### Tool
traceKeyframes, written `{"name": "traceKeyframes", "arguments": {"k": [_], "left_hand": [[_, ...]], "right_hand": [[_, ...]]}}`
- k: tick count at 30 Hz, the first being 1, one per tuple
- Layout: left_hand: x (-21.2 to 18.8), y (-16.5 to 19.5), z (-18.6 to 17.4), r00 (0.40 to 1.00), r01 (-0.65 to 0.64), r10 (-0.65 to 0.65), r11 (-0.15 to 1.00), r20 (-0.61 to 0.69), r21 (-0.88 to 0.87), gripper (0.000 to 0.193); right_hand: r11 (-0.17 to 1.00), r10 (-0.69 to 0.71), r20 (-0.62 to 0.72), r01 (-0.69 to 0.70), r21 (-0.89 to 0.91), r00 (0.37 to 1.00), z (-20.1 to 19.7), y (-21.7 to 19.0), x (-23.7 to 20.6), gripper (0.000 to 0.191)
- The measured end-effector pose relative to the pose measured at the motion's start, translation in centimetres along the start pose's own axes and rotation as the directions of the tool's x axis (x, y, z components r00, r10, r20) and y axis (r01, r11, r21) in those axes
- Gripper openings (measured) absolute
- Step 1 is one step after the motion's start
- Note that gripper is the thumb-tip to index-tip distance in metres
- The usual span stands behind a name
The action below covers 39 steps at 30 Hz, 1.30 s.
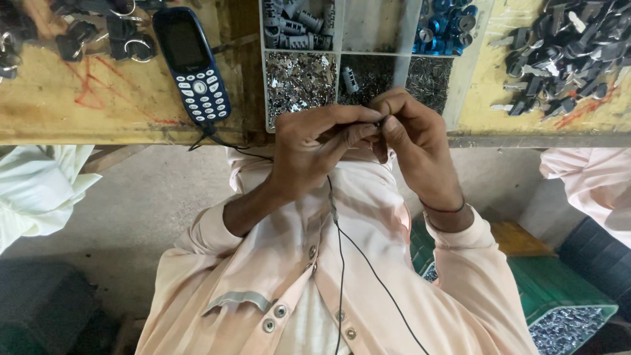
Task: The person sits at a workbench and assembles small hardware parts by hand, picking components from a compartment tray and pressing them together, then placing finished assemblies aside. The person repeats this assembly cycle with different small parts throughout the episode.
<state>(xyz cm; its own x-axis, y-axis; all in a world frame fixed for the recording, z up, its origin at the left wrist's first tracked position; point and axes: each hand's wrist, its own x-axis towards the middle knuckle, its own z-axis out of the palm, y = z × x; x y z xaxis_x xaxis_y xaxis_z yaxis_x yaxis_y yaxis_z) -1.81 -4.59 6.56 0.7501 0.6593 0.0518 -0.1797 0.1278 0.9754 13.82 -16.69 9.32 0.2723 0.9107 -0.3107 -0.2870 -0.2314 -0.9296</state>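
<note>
A black cord [341, 263] hangs down the shirt front. A tiny part—mostly hidden—is pinched between left hand [315, 148] and right hand [414, 141], fingers narrowed. It could be dropped into the divided tray [401, 39]—lost among similar bits.

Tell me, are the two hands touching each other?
Touching. The head view shows the left hand and right hand with fingertips pressed together at a small part.

My shirt [368, 263] was pale peach. The phone [192, 62] was dark blue with white keys, on a yellowish table [98, 112] scrawled with red marks [89, 89]. Blue caps [444, 26] filled one tray compartment; black keys [565, 56] lay heaped.
</note>
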Motion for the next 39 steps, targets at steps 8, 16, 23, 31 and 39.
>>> {"name": "traceKeyframes", "arguments": {"k": [8,16,23,31,39], "left_hand": [[0.1,-0.4,0.1,0.993,0.064,-0.066,0.998,-0.094,-0.016,0.015],[0.3,0.1,-0.2,0.999,0.037,-0.036,0.999,-0.036,0.028,0.015],[0.5,0.3,-0.7,0.994,0.109,-0.104,0.980,0.041,-0.169,0.013],[0.9,0.6,-1.6,0.996,-0.010,0.011,1.000,0.083,-0.012,0.013],[1.0,0.5,-1.9,0.991,0.095,-0.097,0.995,0.097,0.027,0.012]], "right_hand": [[0.984,0.017,-0.031,-0.011,0.178,0.999,-0.1,1.0,0.6,0.019],[0.988,0.070,0.013,-0.071,0.139,0.997,0.0,0.6,0.9,0.022],[0.994,0.023,0.171,-0.042,0.106,0.985,-0.6,-0.4,1.2,0.024],[0.995,0.045,0.127,-0.056,0.081,0.991,-0.4,0.1,1.4,0.019],[0.859,-0.225,-0.062,0.168,-0.484,0.972,-0.3,-0.3,1.1,0.013]]}}
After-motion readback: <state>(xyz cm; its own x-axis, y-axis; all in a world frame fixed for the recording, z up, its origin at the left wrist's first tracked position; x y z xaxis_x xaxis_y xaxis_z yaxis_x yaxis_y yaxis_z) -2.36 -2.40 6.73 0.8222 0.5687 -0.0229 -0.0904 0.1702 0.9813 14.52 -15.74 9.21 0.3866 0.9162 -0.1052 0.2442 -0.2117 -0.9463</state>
